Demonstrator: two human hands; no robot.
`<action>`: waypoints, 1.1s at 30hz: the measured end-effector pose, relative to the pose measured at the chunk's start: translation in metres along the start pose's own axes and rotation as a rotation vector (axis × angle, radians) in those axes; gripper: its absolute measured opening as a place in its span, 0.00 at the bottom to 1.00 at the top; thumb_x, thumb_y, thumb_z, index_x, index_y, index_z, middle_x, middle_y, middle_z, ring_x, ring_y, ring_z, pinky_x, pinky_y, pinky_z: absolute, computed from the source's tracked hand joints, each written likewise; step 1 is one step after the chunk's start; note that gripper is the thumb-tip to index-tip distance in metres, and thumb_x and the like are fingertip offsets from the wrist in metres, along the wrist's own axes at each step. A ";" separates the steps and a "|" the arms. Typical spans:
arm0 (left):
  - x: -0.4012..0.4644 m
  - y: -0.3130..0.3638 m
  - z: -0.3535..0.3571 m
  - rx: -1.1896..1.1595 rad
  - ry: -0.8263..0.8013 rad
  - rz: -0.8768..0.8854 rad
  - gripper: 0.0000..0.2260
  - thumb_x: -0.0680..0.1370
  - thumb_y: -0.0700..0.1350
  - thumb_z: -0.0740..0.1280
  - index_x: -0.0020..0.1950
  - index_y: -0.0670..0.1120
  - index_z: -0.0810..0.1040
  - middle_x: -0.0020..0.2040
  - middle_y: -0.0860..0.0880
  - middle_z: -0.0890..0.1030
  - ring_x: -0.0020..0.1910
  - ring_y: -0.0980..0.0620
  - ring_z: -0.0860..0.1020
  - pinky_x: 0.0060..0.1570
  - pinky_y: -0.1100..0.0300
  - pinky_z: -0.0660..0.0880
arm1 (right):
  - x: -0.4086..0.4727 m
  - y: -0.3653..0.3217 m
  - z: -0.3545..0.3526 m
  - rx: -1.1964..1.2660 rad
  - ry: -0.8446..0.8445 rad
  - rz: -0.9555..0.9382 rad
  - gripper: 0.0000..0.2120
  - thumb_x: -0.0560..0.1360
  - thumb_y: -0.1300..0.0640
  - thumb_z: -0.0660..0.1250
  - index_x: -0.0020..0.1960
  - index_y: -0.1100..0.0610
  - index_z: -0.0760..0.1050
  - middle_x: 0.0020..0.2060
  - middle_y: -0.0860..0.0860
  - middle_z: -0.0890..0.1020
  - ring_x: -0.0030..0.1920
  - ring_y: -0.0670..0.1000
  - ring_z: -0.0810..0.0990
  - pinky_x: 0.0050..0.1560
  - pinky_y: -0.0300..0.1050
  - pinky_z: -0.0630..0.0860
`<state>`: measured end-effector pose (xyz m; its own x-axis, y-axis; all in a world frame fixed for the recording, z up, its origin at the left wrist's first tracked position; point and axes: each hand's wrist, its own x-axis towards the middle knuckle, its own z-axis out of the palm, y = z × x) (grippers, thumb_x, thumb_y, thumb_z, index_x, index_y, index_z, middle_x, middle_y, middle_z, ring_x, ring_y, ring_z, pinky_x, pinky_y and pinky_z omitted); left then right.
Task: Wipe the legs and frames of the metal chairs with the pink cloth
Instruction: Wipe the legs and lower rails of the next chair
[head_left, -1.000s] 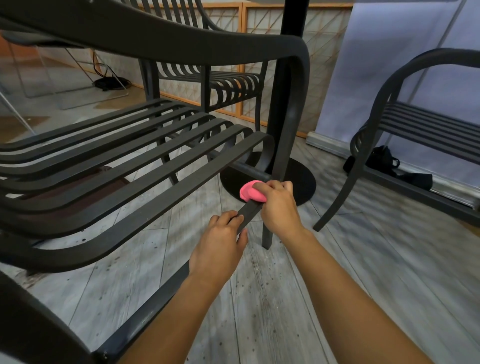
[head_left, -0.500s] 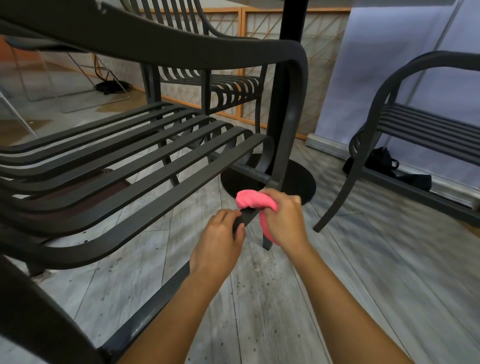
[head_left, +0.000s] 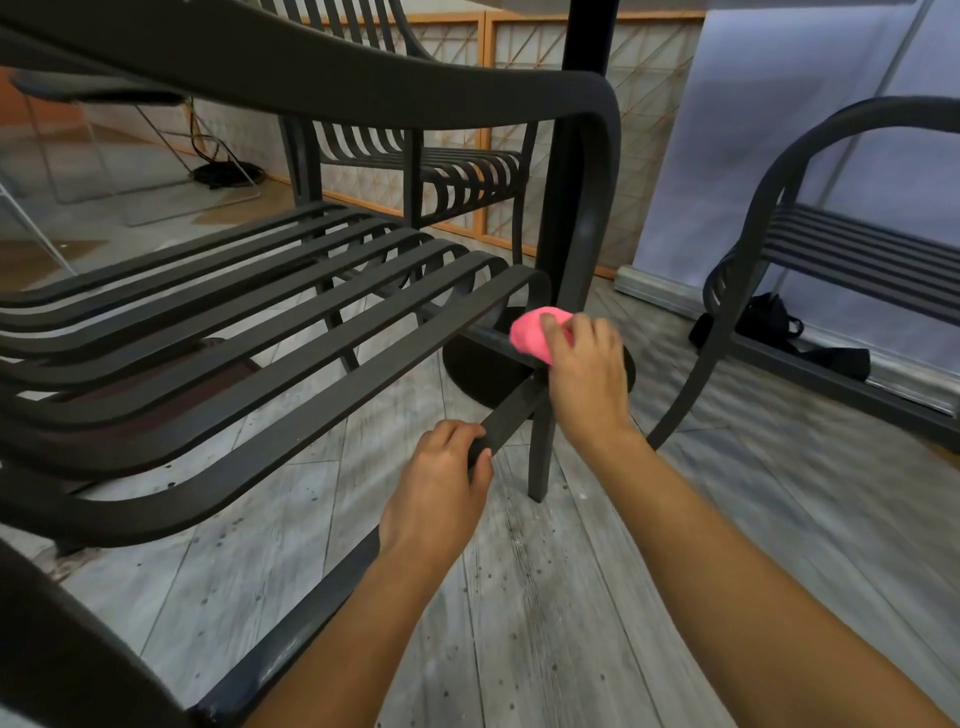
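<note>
The right hand (head_left: 584, 374) bunches the pink cloth (head_left: 535, 332) in curled fingers and presses it onto the front corner of the nearest metal chair (head_left: 260, 332), where the frame meets the front leg (head_left: 540, 457), just beneath the curled ends of the seat slats. The left hand (head_left: 441, 488) wraps its fingers round the lower side rail (head_left: 504, 415) of the same chair, a little nearer the camera, bracing it.

The cloth is balled up, so little of it touches the metal; likely only the top face of the joint gets wiped, while the underside and the leg below stay dusty. Pressing hard at that corner could make the chair scrape across the plank floor (head_left: 571, 623) if the left hand's hold loosens. Two more chairs, one behind (head_left: 457, 171) and one to the right (head_left: 831, 249), look untouched.
</note>
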<state>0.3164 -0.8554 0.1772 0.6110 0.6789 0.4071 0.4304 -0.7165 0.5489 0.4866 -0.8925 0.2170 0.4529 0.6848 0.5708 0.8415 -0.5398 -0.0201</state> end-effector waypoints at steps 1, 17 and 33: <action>0.000 0.000 0.000 0.002 0.000 0.004 0.13 0.80 0.48 0.60 0.63 0.49 0.73 0.58 0.54 0.74 0.55 0.58 0.73 0.50 0.68 0.71 | 0.002 -0.004 0.004 -0.061 -0.018 -0.018 0.27 0.67 0.62 0.74 0.64 0.61 0.71 0.55 0.62 0.76 0.56 0.63 0.73 0.57 0.57 0.71; 0.000 -0.002 0.000 -0.012 -0.006 0.022 0.11 0.79 0.47 0.61 0.60 0.48 0.75 0.56 0.54 0.75 0.52 0.60 0.72 0.48 0.70 0.67 | -0.008 -0.008 0.014 0.279 -0.282 0.115 0.27 0.73 0.62 0.65 0.71 0.54 0.64 0.67 0.52 0.69 0.64 0.56 0.61 0.61 0.50 0.67; 0.001 -0.001 0.000 -0.040 -0.005 -0.006 0.11 0.79 0.44 0.62 0.60 0.48 0.76 0.57 0.52 0.76 0.52 0.57 0.75 0.50 0.65 0.72 | -0.029 -0.018 0.006 0.456 -0.222 0.127 0.21 0.74 0.67 0.63 0.63 0.50 0.75 0.59 0.50 0.76 0.55 0.54 0.66 0.53 0.45 0.68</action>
<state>0.3165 -0.8538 0.1768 0.6119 0.6820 0.4005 0.4072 -0.7058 0.5797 0.4603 -0.8993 0.1956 0.5694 0.7420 0.3539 0.7964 -0.3912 -0.4612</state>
